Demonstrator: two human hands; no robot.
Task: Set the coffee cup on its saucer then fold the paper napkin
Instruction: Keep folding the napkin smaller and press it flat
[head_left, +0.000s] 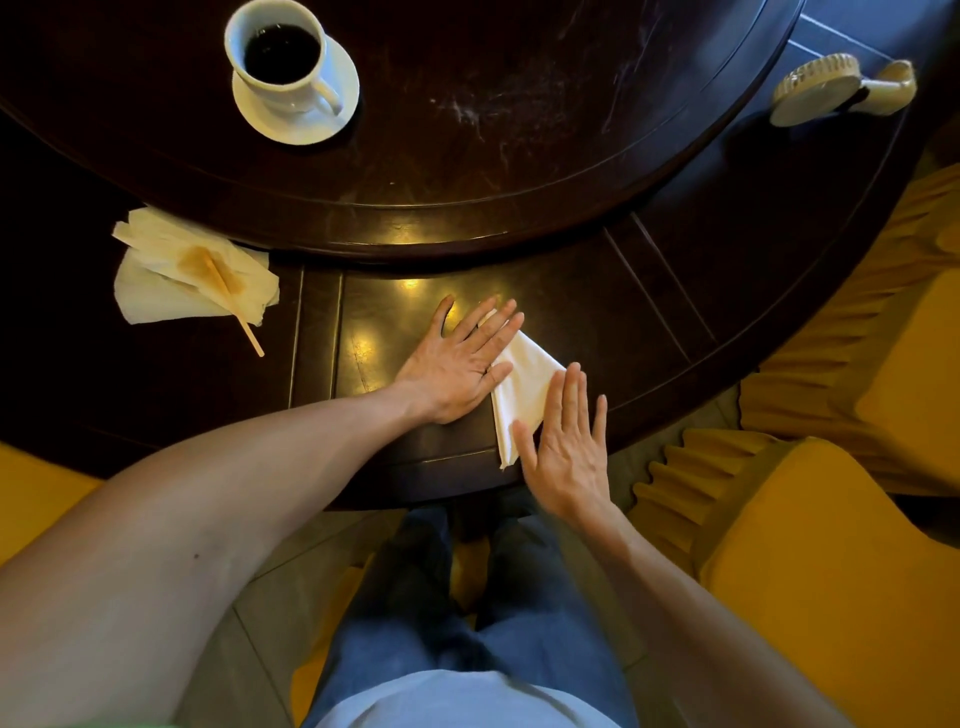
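Note:
A white coffee cup (278, 49) full of black coffee stands upright on its white saucer (340, 111) at the far left of the raised round table centre. A white paper napkin (519, 387), folded into a triangle, lies near the table's front edge. My left hand (460, 361) lies flat with straight fingers pressing the napkin's upper left part. My right hand (566, 441) lies flat with straight fingers over the napkin's lower right edge, partly past the table edge.
A crumpled, coffee-stained napkin (192, 273) with a wooden stirrer (234, 306) lies at the left. A cream brush-like object (831, 88) sits at the far right of the dark table (571, 234). Yellow covered chairs (831, 571) stand to the right.

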